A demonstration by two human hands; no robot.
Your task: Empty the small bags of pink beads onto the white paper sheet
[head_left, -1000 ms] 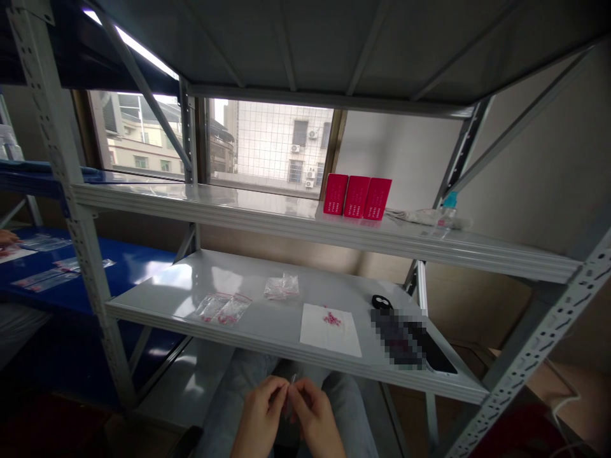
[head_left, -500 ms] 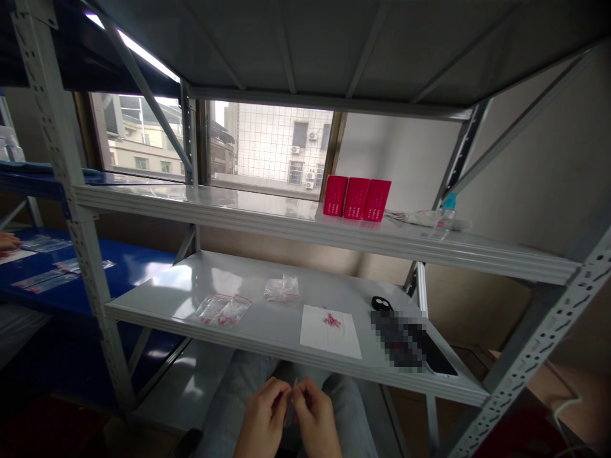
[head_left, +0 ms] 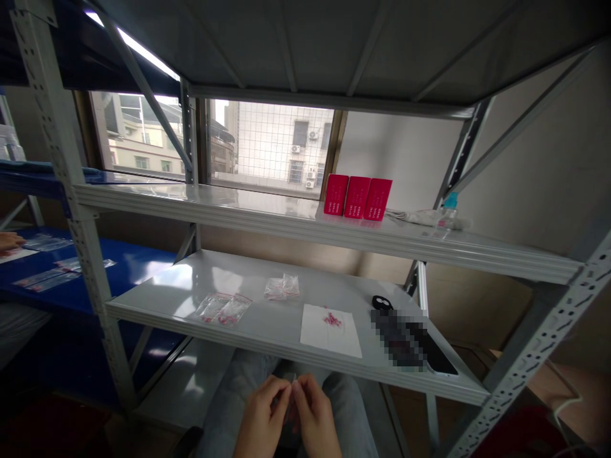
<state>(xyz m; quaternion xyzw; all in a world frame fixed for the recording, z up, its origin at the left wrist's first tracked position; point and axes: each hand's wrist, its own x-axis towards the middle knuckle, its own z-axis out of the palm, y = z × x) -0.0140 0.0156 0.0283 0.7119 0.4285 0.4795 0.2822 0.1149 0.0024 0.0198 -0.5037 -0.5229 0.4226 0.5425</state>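
Observation:
Over my lap, in front of the lower shelf's edge, my left hand (head_left: pixel 264 412) and my right hand (head_left: pixel 316 415) meet with thumbs and fingers pinched together. Between them is a small clear plastic bag (head_left: pixel 293 416), mostly hidden by the fingers, with a hint of red low in it. Beyond my hands a white sheet of paper (head_left: pixel 317 337) lies on the shelf, bearing a small heap of red pieces (head_left: pixel 332 319). To the left lie clear zip bags (head_left: pixel 224 310) with red pieces inside. A pile of clear bags (head_left: pixel 281 287) sits farther back.
The grey lower shelf (head_left: pixel 167 305) has a dark phone-like slab (head_left: pixel 436 353), a blurred-out item (head_left: pixel 398 340) and a black round object (head_left: pixel 382 303) on its right. Three red boxes (head_left: pixel 358 197) and a blue-capped bottle (head_left: pixel 449 210) stand above. Another person's hand (head_left: pixel 10 242) shows far left.
My hands have risen very slightly, still pinched together on the bag. A little red now shows between them. Things on the shelves stay where they were.

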